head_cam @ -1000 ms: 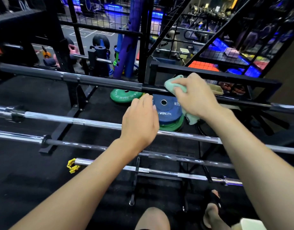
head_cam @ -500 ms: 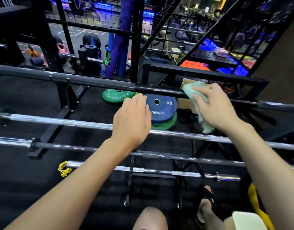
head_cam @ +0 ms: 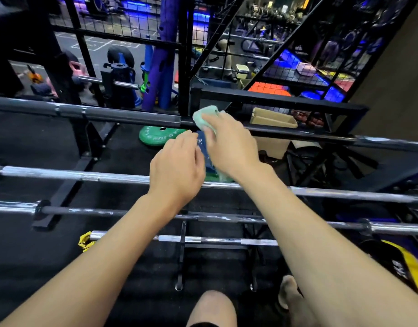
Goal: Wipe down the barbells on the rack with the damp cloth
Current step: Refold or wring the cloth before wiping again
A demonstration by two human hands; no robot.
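A pale green cloth (head_cam: 204, 118) was pressed against the dark top barbell (head_cam: 123, 115), which ran left to right across the rack. The right hand (head_cam: 231, 143) gripped the cloth around that bar. The left hand (head_cam: 177, 169) hovered just beside it, fingers loosely curled, holding nothing, above the chrome barbell (head_cam: 69, 173).

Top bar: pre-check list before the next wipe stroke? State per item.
1. Cloth held in right hand: ok.
2. Cloth on the top black barbell: ok, it sits over the bar.
3. Left hand off the top bar: ok, it hangs above the chrome barbell; contact there, cannot tell.
4. Bar path leftward free: ok.
5. Path rightward: cardboard box sits just behind the bar; clearance cannot tell.
6. Cloth dampness: cannot tell.
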